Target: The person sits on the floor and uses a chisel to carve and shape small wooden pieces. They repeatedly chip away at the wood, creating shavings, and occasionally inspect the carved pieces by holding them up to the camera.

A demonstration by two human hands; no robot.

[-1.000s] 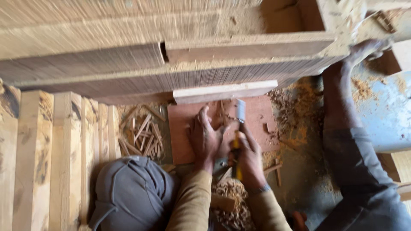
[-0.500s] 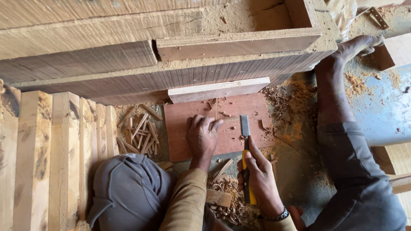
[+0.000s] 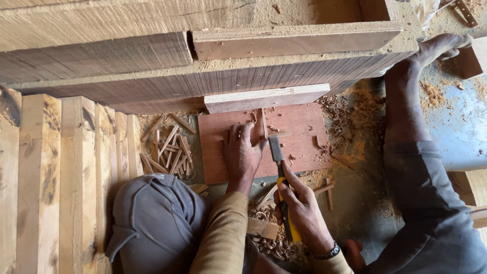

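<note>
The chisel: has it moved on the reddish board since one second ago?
Yes. The chisel has slid back toward the person; its blade now lies mid-board, farther from the pale plank at the board's far edge.

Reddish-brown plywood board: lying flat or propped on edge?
Flat. The reddish-brown plywood board lies face-up on the floor, the left hand pressing on its face, shavings scattered on it.

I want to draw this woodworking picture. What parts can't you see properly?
All in the head view:
- The chisel: the right hand wraps its yellow handle, hiding most of it.
- The thin wooden stick: the left hand covers its lower end.
- The reddish board: its far edge lies under a pale plank.
- The foot: toes blurred near the picture's edge.
- The wood slivers: too small to count.
</note>
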